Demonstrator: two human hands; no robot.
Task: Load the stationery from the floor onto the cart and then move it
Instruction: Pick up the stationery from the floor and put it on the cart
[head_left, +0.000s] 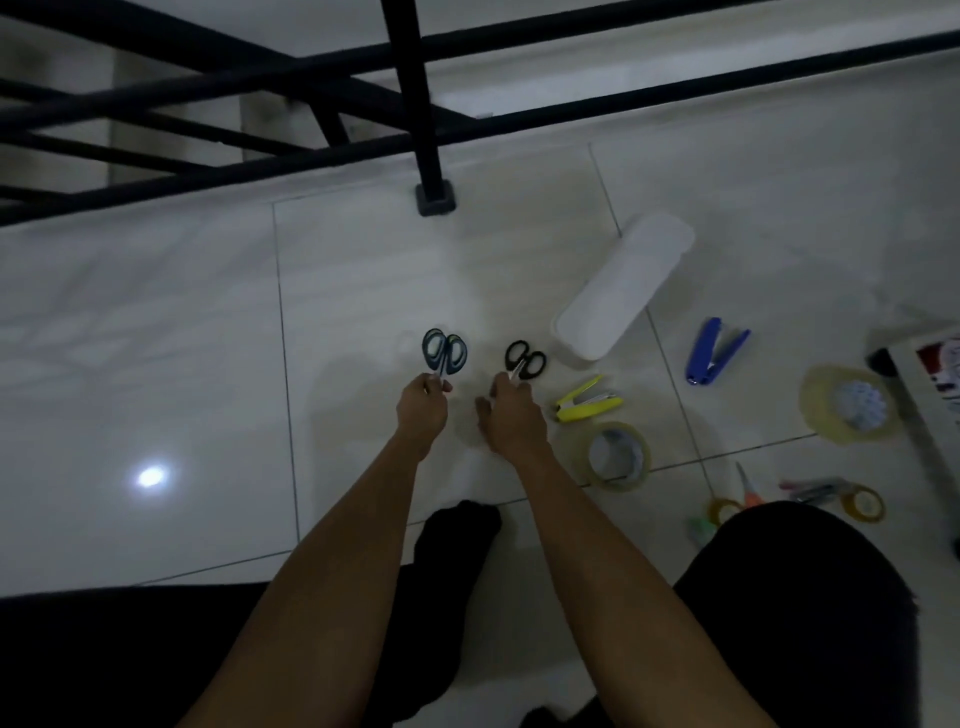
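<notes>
My left hand grips the blades of a pair of scissors with blue-grey handles, handles pointing away from me. My right hand grips the blades of a pair of black-handled scissors the same way. Both pairs are low over the pale tiled floor. To the right lie a white oblong case, a yellow stapler, a blue stapler, a clear tape roll and a larger tape roll.
A black metal frame with a rubber-footed leg stands just beyond the scissors. Small tape rolls, orange-handled scissors and pens lie at the lower right by my dark-clothed knee. A white edge of furniture is at far right.
</notes>
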